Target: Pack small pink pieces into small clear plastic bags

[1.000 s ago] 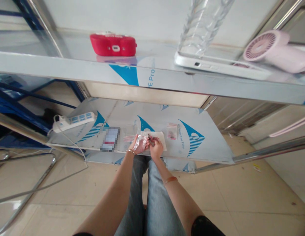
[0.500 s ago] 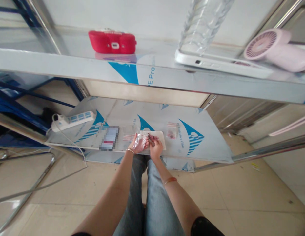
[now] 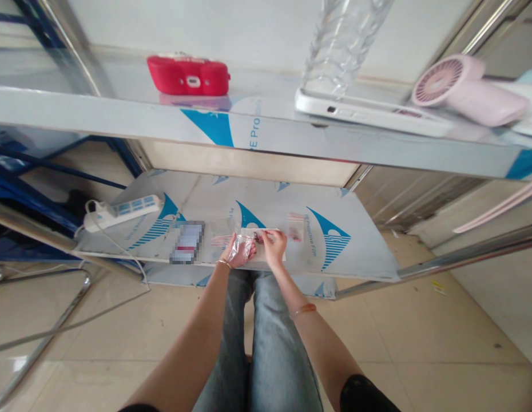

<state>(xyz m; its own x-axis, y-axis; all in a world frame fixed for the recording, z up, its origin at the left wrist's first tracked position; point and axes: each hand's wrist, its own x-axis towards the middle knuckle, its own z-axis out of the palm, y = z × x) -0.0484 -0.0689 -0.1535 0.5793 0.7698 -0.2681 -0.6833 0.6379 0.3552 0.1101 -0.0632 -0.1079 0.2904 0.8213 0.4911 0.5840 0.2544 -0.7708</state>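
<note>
My left hand is closed on a clear plastic bag at the front edge of the lower shelf. Just to its right, my right hand has its fingertips pinched together; what they hold is too small to make out. Under both hands lies a white tray, mostly covered by them. Small dark red pieces show on it near my right fingertips. A second clear bag lies flat behind my left hand, with pink strips showing through. To the right of the tray rests a small clear bag with dark red bits inside.
A phone and a white power strip with its cable lie at the left of the lower shelf. Overhead, the upper shelf carries a red case, a clear bottle, a white phone-like object and a pink fan.
My right hand has shifted right and slightly away from me, now covering much of the red pieces. My left hand still holds the bag. The whole view has drifted a little.
</note>
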